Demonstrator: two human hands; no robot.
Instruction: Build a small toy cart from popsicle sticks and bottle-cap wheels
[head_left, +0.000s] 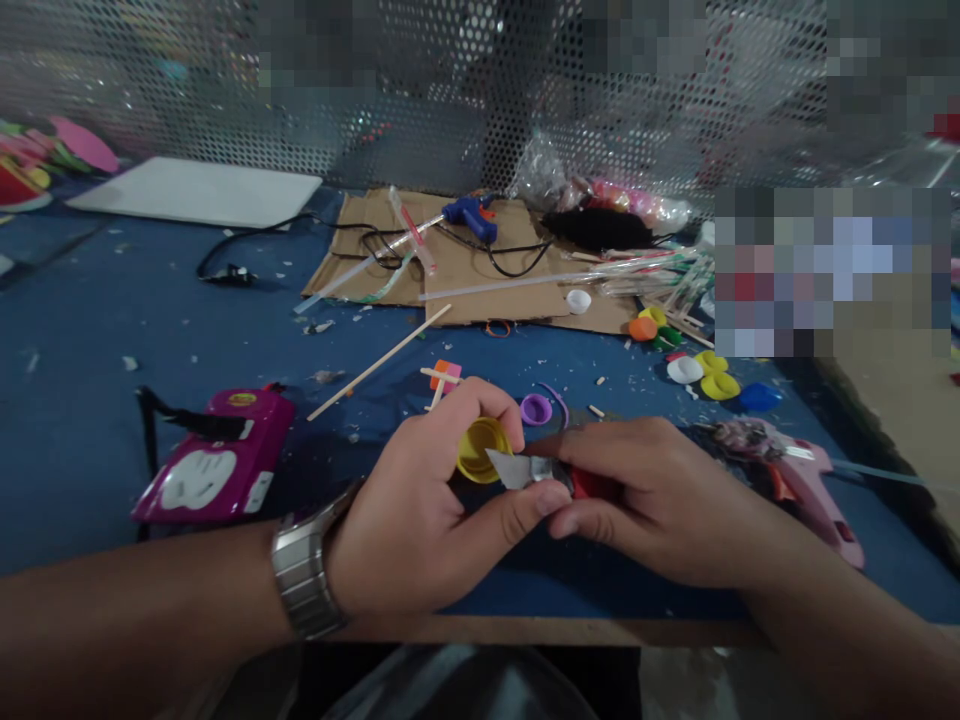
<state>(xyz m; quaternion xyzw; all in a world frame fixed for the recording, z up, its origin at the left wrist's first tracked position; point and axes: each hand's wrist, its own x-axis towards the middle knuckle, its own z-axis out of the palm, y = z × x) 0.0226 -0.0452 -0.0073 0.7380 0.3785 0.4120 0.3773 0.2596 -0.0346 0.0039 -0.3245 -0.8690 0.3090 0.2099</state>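
Observation:
A yellow bottle cap (480,455) is gripped in the curled fingers of my left hand (427,510), its hollow side facing me. My right hand (652,500) is closed around the red handle of a utility knife (514,468). The short angled blade points left and lies at the cap's near right rim; whether it cuts in, I cannot tell. My left thumb reaches across to the knife's metal collar. Just beyond the hands lie a purple cap (535,409) and a thin curved purple strip (556,402).
A pink glue gun (806,475) lies at right, below several loose caps (718,385). At left sits a magenta box (225,455) with a black strap. Cardboard sheets (495,270) carry a blue glue gun (472,215). A wooden stick (379,362) crosses the mid-table; perforated metal stands behind.

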